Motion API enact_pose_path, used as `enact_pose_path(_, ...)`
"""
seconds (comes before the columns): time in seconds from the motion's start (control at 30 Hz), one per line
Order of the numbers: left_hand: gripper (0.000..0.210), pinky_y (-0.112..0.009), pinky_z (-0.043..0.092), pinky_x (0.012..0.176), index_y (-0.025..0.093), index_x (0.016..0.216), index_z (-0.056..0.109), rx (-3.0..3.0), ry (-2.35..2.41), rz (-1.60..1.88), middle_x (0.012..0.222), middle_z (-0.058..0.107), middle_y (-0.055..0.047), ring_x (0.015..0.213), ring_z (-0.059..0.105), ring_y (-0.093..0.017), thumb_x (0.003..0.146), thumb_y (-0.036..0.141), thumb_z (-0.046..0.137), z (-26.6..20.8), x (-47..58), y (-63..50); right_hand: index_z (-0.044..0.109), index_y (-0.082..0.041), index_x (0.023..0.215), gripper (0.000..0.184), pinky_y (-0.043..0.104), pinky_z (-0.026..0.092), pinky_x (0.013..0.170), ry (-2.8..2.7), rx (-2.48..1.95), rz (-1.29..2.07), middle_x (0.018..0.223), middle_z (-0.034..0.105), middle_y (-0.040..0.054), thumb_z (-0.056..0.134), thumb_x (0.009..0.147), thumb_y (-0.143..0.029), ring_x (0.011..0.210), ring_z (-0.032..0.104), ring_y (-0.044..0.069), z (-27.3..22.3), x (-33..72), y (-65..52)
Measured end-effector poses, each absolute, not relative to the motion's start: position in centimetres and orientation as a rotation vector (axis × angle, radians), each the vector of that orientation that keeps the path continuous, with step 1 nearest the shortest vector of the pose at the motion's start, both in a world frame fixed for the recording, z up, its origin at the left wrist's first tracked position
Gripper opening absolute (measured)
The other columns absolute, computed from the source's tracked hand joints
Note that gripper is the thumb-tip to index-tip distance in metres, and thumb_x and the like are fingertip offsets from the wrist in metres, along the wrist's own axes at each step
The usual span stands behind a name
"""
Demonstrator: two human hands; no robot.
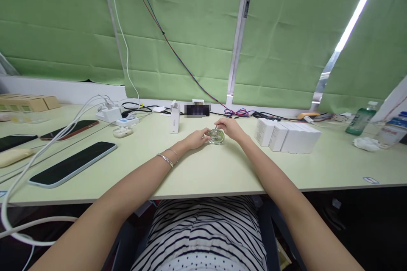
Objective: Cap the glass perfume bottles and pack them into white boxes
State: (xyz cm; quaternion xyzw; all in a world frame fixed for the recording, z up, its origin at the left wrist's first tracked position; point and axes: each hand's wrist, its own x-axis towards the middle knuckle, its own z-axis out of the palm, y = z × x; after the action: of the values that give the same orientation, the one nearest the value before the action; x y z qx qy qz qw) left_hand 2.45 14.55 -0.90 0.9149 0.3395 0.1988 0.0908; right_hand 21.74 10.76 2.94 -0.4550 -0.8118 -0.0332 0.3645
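Note:
A round glass perfume bottle [216, 136] with pale yellow-green liquid stands upright on the table in front of me. My left hand [197, 138] grips its left side between thumb and fingers. At the bottle's neck, the fingers of my right hand [229, 128] are pinched together over the top. Whether they hold a cap or the spray head is hidden by the fingers. Behind and to the left stands a slim white box [174, 117], its upper end apparently open. To the right, several white boxes [291, 136] stand in a row.
Phones, one of them a large light-blue one [74, 164], lie at the left among white cables [60, 135]. A power strip [126, 121] and an earbud case [122, 131] sit beyond. At the right are a green bottle [361, 119] and a crumpled tissue [366, 144].

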Motion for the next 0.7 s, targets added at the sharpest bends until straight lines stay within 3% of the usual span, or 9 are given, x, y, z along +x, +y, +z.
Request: enact_pose_path(0.7, 0.034, -0.03, 0.044, 0.077, 0.022, 0.116, 0.045, 2.712, 1.019, 0.583, 0.101, 0.065, -0.004, 0.09, 0.06, -0.021, 0.086, 0.038, 0.038, -0.95, 2.49, 14.75, 0.067, -0.014, 0.092, 0.022, 0.028, 0.044, 0.081, -2.174, -1.289, -0.222, 0.092, 0.069, 0.0087, 0.051, 0.079, -0.006, 0.088, 0.062, 0.018, 3.45, 21.35, 10.6)
